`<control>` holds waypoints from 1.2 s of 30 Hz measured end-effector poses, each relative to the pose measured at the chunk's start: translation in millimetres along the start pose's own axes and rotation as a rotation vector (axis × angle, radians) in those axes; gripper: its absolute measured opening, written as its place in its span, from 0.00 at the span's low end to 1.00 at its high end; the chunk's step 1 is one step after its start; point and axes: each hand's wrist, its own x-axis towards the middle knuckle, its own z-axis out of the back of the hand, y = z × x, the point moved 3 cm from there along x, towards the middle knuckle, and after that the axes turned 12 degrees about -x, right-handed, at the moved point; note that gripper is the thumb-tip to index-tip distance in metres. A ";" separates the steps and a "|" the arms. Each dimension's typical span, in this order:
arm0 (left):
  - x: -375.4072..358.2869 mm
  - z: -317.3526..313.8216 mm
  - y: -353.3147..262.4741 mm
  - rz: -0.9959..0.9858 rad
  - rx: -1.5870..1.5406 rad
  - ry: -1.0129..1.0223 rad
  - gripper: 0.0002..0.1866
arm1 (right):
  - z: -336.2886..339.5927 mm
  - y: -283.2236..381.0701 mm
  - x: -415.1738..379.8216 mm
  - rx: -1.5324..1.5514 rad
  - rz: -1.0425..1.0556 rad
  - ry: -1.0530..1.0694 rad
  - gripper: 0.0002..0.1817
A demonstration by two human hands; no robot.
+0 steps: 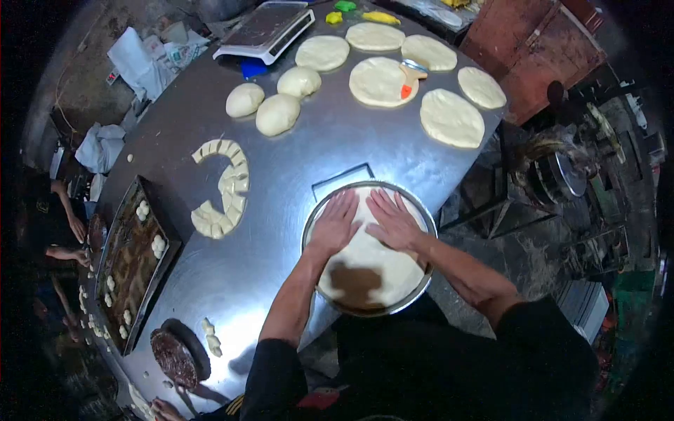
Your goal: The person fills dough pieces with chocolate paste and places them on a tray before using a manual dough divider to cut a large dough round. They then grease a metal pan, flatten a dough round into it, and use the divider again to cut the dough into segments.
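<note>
Both arms reach forward over the round metal pan (421, 217) at the table edge. The left hand (335, 223) and right hand (393, 221) lie flat side by side, fingers spread, pressing the dough sheet (372, 263) that fills the pan. At nine o'clock, a baking tray (112, 231) holds small dough pieces (158, 245).

pale cream dough (372, 263), silver round pan (421, 210), grey steel table (295, 175), black sleeves (277, 368)
</note>
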 end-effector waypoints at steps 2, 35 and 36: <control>-4.2 -15.9 3.3 0.101 0.037 0.007 0.33 | 2.7 -10.1 -10.9 -0.071 0.076 0.040 0.43; -36.5 29.1 -24.1 0.503 0.058 -0.446 0.21 | 18.9 2.4 48.6 0.118 0.010 0.038 0.36; -11.3 25.8 -16.4 0.497 0.044 -0.447 0.21 | 24.0 -4.8 55.4 0.199 0.073 0.117 0.36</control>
